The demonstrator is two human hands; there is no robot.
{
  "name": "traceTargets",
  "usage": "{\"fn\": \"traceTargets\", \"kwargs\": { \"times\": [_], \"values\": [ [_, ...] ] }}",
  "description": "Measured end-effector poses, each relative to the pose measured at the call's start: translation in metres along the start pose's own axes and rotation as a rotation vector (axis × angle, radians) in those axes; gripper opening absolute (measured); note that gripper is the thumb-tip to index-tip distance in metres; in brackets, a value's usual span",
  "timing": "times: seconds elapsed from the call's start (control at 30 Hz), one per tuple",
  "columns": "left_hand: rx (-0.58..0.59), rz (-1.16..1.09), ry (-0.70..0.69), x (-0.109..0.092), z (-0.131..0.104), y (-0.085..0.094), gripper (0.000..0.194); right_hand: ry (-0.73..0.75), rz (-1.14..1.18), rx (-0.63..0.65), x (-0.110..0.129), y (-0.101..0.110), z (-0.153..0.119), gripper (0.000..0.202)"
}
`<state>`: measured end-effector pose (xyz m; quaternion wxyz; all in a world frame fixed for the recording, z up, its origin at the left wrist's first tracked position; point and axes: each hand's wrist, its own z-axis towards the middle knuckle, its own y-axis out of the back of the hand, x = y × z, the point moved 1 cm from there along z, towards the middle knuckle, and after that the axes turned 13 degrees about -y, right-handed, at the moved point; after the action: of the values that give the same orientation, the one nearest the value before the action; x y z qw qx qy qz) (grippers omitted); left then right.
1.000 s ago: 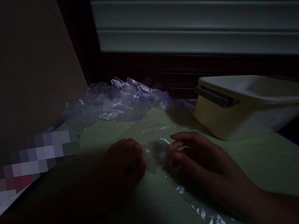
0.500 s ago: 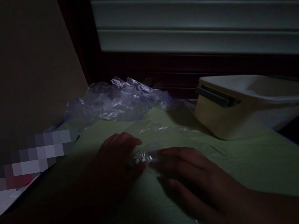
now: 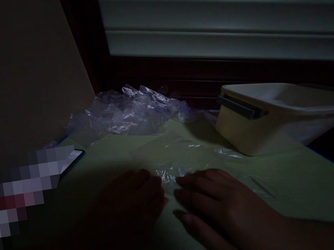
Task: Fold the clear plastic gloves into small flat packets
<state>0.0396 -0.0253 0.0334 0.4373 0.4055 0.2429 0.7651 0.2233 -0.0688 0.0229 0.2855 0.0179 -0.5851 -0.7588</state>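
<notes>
A clear plastic bag (image 3: 174,170) lies crinkled on the pale green table surface (image 3: 310,187), in front of and between my hands. My left hand (image 3: 128,203), very dark in shadow, has its fingers curled together at the bag's near left edge, with the thumb tip just below them. It seems to pinch the film there, though the contact is hard to see. My right hand (image 3: 227,208) rests palm down, its fingers stretched out over the bag's near right part and its thumb apart from them.
Behind lies a heap of crumpled clear plastic bags (image 3: 133,111) against the window frame. A cream plastic bin (image 3: 251,137) with a grey handle stands at the right, overhanging the table edge. At the left is a phone-like device (image 3: 71,161), partly blurred out.
My left hand has come nearer to me, and its thumb and fingers have closed together. The bag lies more spread out. My right hand has shifted slightly, its fingers still extended.
</notes>
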Motion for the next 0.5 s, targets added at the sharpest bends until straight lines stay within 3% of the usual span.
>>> {"fn": "traceTargets", "kwargs": {
  "times": [0.27, 0.5],
  "values": [
    [-0.005, -0.002, 0.008, 0.0032, -0.009, -0.0107, 0.052, 0.087, 0.005, -0.249, -0.0033, 0.0104, -0.0009, 0.031],
    [-0.012, -0.005, 0.01, 0.0027, -0.0073, -0.01, 0.061, 0.064, 0.015, 0.02, -0.0079, 0.001, 0.0049, 0.029]
  ]
}}
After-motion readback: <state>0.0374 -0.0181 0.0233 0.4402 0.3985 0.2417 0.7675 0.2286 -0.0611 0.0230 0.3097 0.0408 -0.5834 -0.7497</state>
